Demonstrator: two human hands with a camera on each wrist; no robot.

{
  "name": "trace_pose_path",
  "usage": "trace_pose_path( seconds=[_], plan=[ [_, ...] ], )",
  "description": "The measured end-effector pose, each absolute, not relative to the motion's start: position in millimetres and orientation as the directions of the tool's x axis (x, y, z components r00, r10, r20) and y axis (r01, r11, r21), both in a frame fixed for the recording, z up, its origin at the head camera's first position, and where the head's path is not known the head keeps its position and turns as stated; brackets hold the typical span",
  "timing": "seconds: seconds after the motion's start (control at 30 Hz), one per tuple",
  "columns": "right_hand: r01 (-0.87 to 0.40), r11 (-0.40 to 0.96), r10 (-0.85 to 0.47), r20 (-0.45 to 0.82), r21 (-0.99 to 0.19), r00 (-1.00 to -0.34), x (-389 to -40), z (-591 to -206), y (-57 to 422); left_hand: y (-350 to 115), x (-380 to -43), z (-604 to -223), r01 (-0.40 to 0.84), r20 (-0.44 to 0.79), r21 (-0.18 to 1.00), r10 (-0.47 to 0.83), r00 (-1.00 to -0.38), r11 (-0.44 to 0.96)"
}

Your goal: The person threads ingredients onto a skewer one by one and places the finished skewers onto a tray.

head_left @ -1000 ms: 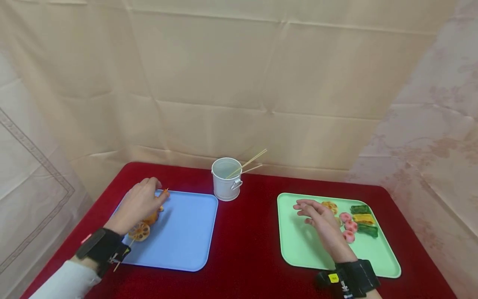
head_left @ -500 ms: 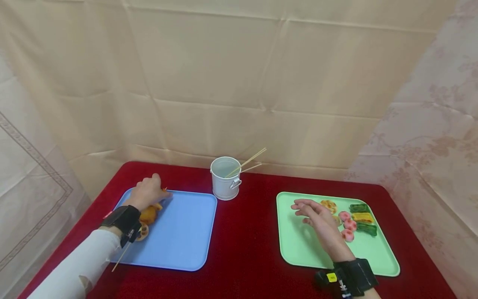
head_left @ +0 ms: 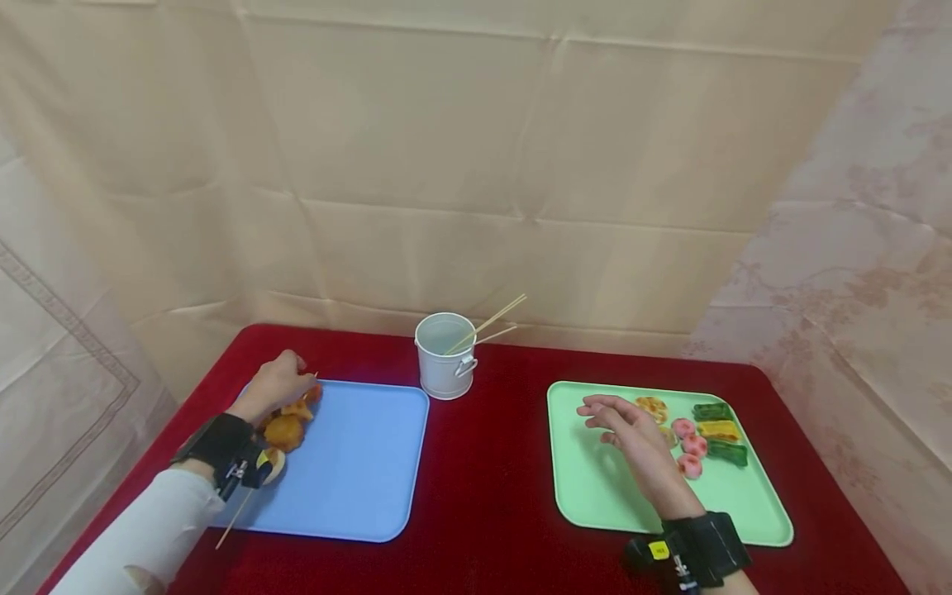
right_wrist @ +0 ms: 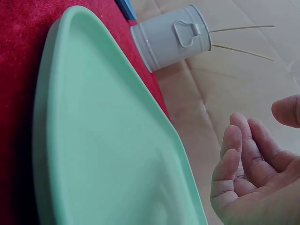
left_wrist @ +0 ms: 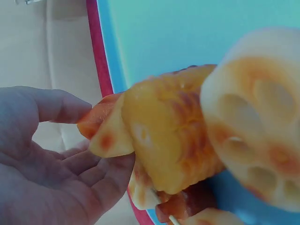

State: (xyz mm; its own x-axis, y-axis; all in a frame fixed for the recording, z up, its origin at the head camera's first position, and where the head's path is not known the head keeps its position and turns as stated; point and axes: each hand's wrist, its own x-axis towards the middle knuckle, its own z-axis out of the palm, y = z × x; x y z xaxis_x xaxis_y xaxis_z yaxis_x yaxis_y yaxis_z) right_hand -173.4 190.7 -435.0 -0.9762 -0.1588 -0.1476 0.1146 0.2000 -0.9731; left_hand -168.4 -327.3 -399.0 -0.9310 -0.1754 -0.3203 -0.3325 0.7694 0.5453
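Note:
At the far left corner of the blue tray (head_left: 357, 471), my left hand (head_left: 277, 387) pinches the end of a food skewer (head_left: 285, 431). In the left wrist view its thumb and fingers meet an orange-red end piece (left_wrist: 99, 119); behind it come a pale wedge (left_wrist: 115, 133), a corn chunk (left_wrist: 171, 126) and a lotus root slice (left_wrist: 262, 117). More skewered pieces (left_wrist: 192, 204) lie underneath. A bare stick end pokes over the tray's near edge. My right hand (head_left: 635, 442) hovers over the green tray (head_left: 595, 492), fingers loosely bent and holding nothing.
A white bucket (head_left: 445, 368) with a few thin sticks (head_left: 494, 316) stands between the trays at the back. On the green tray lie yellow slices (head_left: 652, 408), pink pieces (head_left: 694, 446) and green and yellow pieces (head_left: 718, 430). A red cloth (head_left: 487, 496) covers the table.
My left hand has reached further toward the tray's far edge, then shifted slightly left, showing more of the skewered food. My right hand stays nearly still.

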Motion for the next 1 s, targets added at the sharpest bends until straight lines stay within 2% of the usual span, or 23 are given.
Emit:
trace_pose_path(
  seconds=[0.1, 0.33, 0.63, 1.0],
  plan=[
    [0.116, 0.197, -0.162, -0.149, -0.974, -0.976, -174, -435, 189, -330, -166, -401, -0.324, -0.315, 0.53, -0.172, -0.933, 0.784],
    [0.11, 0.195, -0.168, -0.144, -0.975, -0.975, -175, -435, 186, -329, -159, -399, -0.207, -0.202, 0.498, -0.12, -0.972, 0.842],
    [0.111, 0.208, -0.174, -0.148, -0.972, -0.974, -176, -436, 185, -332, -153, -397, -0.163, -0.16, 0.475, -0.097, -0.982, 0.865],
    [0.097, 0.214, -0.176, -0.136, -0.972, -0.975, -176, -436, 185, -325, -145, -404, -0.112, -0.04, 0.52, -0.106, -0.994, 0.847]
  ],
)
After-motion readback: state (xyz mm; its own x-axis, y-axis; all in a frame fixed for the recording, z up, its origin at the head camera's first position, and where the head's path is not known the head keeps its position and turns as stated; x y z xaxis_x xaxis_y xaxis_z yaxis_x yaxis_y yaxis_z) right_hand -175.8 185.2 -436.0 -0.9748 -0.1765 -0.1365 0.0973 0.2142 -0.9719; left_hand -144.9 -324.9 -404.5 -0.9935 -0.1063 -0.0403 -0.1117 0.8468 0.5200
